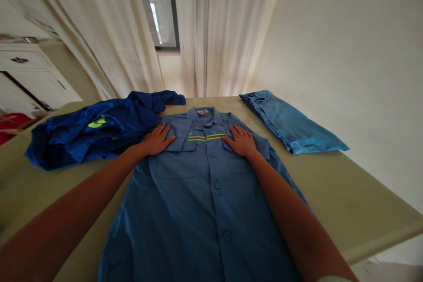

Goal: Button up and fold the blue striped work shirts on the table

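Note:
A blue button-up work shirt (205, 194) with a yellow reflective stripe lies flat, front up, on the beige table (346, 185), collar away from me. My left hand (157, 140) rests flat on the shirt's left chest, fingers stretched out. On the shirt's right chest my right hand (242, 141) lies flat as well, fingers spread. Neither hand holds anything.
A crumpled dark blue garment (95, 132) with a yellow-green patch lies at the table's left. A folded lighter blue garment (291, 125) sits at the right rear. Cream curtains (211, 31) and a window are behind; a white cabinet (29, 79) stands at far left. The table's right edge (383, 240) is close.

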A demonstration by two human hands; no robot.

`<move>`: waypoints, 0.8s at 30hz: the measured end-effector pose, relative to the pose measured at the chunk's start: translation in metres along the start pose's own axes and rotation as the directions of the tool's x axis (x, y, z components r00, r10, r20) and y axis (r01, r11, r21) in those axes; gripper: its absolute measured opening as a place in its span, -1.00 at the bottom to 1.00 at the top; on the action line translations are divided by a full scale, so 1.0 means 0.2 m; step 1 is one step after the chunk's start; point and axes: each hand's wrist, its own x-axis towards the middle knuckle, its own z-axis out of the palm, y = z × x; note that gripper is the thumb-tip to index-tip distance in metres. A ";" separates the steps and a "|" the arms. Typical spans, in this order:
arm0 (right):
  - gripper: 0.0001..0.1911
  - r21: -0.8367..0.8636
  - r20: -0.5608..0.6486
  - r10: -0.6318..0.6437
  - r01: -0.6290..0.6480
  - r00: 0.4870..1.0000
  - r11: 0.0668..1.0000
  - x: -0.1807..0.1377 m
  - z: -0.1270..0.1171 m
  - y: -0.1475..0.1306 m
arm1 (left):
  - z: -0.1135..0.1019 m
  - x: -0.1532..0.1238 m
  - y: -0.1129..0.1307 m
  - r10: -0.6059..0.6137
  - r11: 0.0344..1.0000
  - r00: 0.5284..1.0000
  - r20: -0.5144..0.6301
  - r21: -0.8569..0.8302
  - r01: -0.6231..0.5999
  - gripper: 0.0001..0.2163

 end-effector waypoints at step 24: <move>-0.20 0.016 -0.015 0.022 -0.022 1.000 1.000 -0.02 -0.02 -0.03 | 0.25 -1.61 0.15 -0.204 0.936 0.907 -0.367 -0.344 0.072 -0.52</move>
